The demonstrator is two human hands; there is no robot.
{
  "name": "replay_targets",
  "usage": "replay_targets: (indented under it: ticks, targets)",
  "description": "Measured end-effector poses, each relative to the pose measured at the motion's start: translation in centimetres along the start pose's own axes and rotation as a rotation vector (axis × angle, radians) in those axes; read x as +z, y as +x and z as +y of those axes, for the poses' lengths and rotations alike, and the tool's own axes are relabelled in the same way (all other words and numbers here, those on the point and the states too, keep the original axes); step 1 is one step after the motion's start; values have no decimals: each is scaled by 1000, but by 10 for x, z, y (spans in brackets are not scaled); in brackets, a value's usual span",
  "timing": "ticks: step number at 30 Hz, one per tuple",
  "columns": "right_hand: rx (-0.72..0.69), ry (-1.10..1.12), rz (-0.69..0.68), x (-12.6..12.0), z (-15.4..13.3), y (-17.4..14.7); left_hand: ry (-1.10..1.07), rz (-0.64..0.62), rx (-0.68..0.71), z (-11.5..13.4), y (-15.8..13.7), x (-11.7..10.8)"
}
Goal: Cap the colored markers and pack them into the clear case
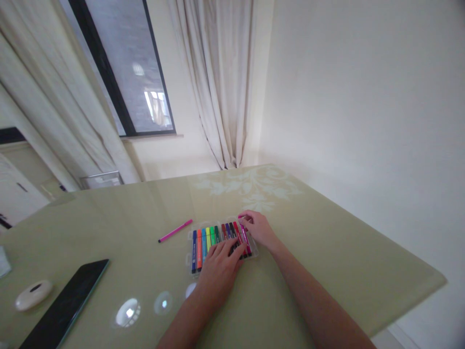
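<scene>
A clear plastic case (256, 251) of colourful felt-tip markers (199, 247) lies opened flat on the table. My left hand (220, 269) rests across the case, palm down, its fingers stretched over the markers and touching those on the right side. At the case's right end, my right hand (259, 230) has thumb and fingers closed around the upper end of a pink marker (244, 236). That marker lies at a slant in the rightmost part of the case. Another pink marker (176, 231) with a dark tip end lies loose on the table, left of the case.
A dark tablet or phone (67, 303) and a cream oval object (34, 294) lie at the left of the greenish table (138, 213). The table's right edge runs near a white wall (363, 106). Curtains (221, 82) and a window (134, 63) stand behind.
</scene>
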State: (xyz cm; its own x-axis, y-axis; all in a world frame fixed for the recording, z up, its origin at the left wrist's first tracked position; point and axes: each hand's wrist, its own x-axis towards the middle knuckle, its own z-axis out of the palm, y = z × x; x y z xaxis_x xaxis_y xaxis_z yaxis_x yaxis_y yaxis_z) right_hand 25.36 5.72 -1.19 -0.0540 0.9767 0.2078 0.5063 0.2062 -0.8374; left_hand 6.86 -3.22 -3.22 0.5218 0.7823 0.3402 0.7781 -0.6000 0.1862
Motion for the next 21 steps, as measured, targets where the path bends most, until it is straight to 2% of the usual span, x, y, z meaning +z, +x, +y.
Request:
replay_targets:
  ticks: [15, 21]
  targets:
    - [-30, -161, -20, 3, -2, -1, 59, -34, 32, 1, -2, 0]
    - [-74, -325, -18, 4, 1, 0, 52, -34, 30, 2, -2, 0]
